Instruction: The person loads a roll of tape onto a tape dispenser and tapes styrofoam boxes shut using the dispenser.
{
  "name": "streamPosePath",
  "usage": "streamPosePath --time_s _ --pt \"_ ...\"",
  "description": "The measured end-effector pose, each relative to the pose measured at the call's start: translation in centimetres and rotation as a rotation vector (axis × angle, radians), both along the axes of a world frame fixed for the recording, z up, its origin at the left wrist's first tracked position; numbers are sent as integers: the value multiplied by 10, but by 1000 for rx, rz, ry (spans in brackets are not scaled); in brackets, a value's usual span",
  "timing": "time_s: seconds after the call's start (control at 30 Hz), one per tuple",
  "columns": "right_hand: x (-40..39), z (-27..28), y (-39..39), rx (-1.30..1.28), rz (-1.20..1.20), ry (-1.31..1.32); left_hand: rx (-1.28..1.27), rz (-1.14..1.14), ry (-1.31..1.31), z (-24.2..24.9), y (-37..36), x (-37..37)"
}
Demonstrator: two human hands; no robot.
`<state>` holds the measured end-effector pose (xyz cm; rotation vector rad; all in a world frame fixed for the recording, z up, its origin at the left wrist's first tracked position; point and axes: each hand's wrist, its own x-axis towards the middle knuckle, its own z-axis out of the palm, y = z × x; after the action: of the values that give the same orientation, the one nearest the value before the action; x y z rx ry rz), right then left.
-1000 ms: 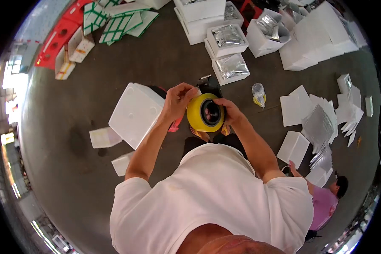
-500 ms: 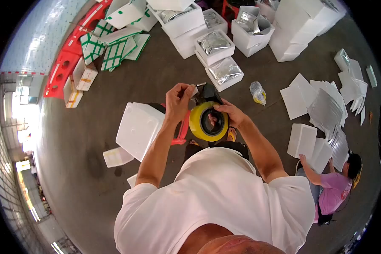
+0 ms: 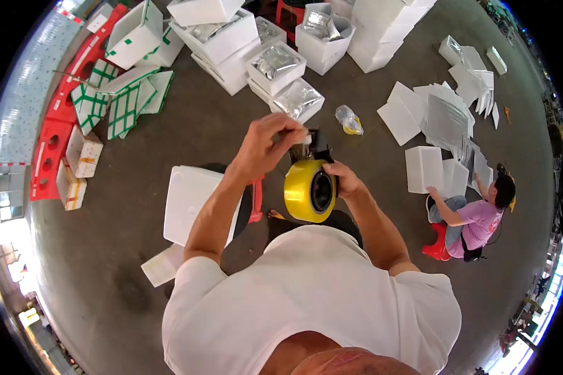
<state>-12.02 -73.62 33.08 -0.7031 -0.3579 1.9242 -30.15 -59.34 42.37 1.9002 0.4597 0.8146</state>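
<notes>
My right hand (image 3: 345,179) is closed round the side of a tape dispenser (image 3: 317,142) that carries a thick roll of yellow tape (image 3: 303,190). The dispenser's dark head points away from my body, and the roll is turned partly side-on, showing its black core. Just left of the head, my left hand (image 3: 272,145) has its fingers pinched on a small pale strip (image 3: 306,139), apparently the loose end of the tape. Left of my left forearm stands a white foam box (image 3: 191,203), its smooth face towards me.
White foam boxes with silver liners (image 3: 278,60) are stacked ahead. Green-taped foam pieces (image 3: 128,103) lie by a red barrier (image 3: 50,140). On the right, a person in a pink shirt (image 3: 478,222) crouches beside foam panels (image 3: 400,122). A clear plastic bag (image 3: 347,119) lies on the floor.
My view has shifted to the right. The tape roll has turned more side-on, and my left hand has moved over the dispenser head, still pinching the pale strip.
</notes>
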Motion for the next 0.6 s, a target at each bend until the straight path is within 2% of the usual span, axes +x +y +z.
streamPosePath --time_s 0.07,0.13,0.2,0.27,0.33,0.37,0.47,0.53,0.6 --pt "-11 3 -7 -47 -22 86 -85 7 57 7 0 5" --pt "-13 2 -7 -35 -20 132 -49 20 75 13 -1 9" --pt "-7 7 -8 27 -21 86 361 -110 40 25 -6 17" --pt "3 7 -11 87 -21 50 416 -110 66 32 -9 25" --pt "14 0 -11 23 -102 176 -133 -12 104 25 0 34" --pt "22 1 -11 30 -83 255 -168 -5 85 16 7 38" --pt "42 -27 -5 121 7 260 -164 -27 35 14 2 55" --pt "42 -21 -6 84 -23 197 -93 -64 61 39 -10 67" --pt "42 -26 -10 72 -43 208 127 -85 70 48 -17 76"
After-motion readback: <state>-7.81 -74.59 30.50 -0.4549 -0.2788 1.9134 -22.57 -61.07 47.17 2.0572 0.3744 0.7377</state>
